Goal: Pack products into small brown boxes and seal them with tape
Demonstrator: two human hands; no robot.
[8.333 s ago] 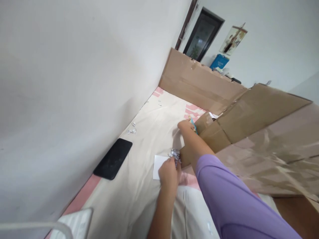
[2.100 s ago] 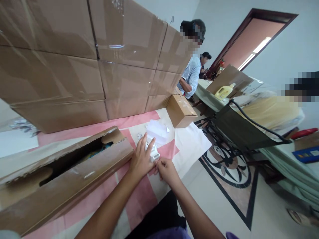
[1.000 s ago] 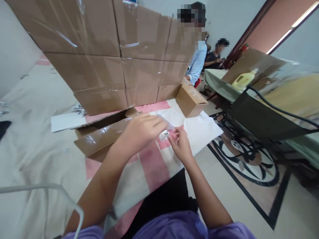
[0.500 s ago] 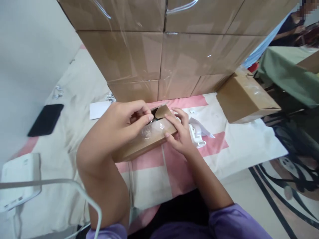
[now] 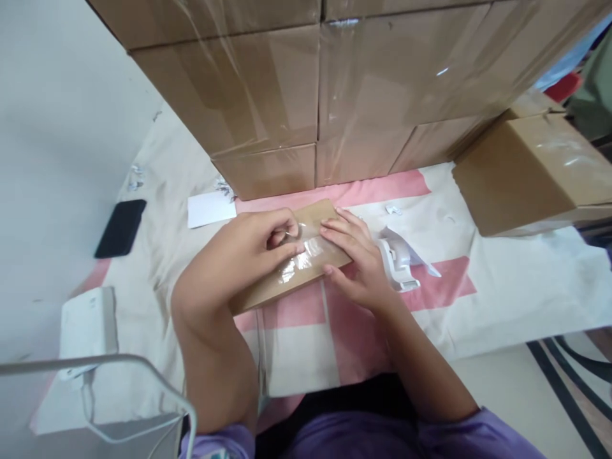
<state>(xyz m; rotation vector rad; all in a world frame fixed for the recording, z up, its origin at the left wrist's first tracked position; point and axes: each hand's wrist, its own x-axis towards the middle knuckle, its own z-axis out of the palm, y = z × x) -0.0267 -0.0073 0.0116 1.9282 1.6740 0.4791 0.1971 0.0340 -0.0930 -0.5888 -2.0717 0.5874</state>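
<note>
A small flat cardboard box lies at an angle on the cloth in front of me, its top closed. Wrinkled clear tape runs across that top. My left hand is bent over the box from the left, thumb and curled fingers pinching at the tape's edge. On the right end of the box rests my right hand, fingers stretched out and holding nothing. Just right of it lies a white tape dispenser with a paper or film piece standing at its side.
Large taped cartons are stacked behind the box. An open carton lies at the right. A dark phone, a white card and a white device with a cable lie left on the pink-and-white cloth.
The raised flap on the small box is now down, and the tape lies across the top. My right fingers have flattened onto the box. The whole view has shifted.
</note>
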